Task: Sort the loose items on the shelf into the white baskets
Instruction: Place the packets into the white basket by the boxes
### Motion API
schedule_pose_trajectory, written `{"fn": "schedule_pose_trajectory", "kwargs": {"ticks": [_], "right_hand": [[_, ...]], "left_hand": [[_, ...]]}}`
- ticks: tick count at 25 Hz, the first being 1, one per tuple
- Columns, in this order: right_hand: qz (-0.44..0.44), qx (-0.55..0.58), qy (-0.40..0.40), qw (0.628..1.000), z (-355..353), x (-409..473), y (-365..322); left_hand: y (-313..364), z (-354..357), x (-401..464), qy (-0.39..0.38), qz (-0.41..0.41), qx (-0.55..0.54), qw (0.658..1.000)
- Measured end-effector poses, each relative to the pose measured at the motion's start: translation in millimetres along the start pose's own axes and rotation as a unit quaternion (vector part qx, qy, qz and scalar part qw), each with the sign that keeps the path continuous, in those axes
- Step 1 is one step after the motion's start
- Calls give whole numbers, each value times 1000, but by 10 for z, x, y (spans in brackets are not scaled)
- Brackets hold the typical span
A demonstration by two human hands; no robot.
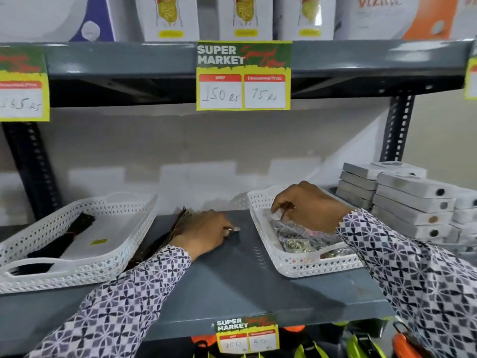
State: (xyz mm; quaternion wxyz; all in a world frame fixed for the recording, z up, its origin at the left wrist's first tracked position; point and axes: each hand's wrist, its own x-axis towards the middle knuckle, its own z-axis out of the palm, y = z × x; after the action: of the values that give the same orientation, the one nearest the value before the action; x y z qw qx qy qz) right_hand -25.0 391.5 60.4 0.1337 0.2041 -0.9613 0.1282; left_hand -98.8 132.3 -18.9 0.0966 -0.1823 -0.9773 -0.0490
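Two white perforated baskets stand on the grey shelf. The left basket holds a dark bundle of hair extensions. The right basket holds several clear packets of small dark items. My left hand rests on the shelf between the baskets, fingers closed over a brown bundle of hair extensions that lies beside the left basket. My right hand is inside the right basket above the packets, fingertips pinched together; whether it holds a thin item I cannot tell.
Stacks of grey flat boxes stand right of the right basket. A dark shelf board with a price tag hangs overhead. Black perforated uprights flank the bay. Orange and green goods sit on the shelf below.
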Motion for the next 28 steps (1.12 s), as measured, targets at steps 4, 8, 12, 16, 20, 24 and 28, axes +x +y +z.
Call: {"fn": "schedule_pose_trajectory", "kwargs": {"ticks": [4, 8, 12, 16, 20, 24, 28], "right_hand": [[31, -25, -22, 999, -177, -139, 372], [63, -67, -70, 993, -245, -240, 761], [78, -78, -89, 990, -117, -277, 955], [64, -49, -139, 987, -123, -414, 978], [44, -22, -164, 985, -171, -457, 992], [20, -31, -188, 982, -208, -467, 883], [28, -62, -185, 980, -259, -399, 753]], "left_hand": [[285, -381, -49, 178, 13, -131, 975], [1170, -646, -3, 131, 127, -208, 961], [1566, -315, 278, 1, 92, -93, 991], [1542, -174, 332, -126, 51, -19, 991], [1572, -293, 191, -169, 85, -29, 981], [1666, -356, 23, -166, 75, -37, 983], [1524, -472, -79, -113, 76, -110, 985]]}}
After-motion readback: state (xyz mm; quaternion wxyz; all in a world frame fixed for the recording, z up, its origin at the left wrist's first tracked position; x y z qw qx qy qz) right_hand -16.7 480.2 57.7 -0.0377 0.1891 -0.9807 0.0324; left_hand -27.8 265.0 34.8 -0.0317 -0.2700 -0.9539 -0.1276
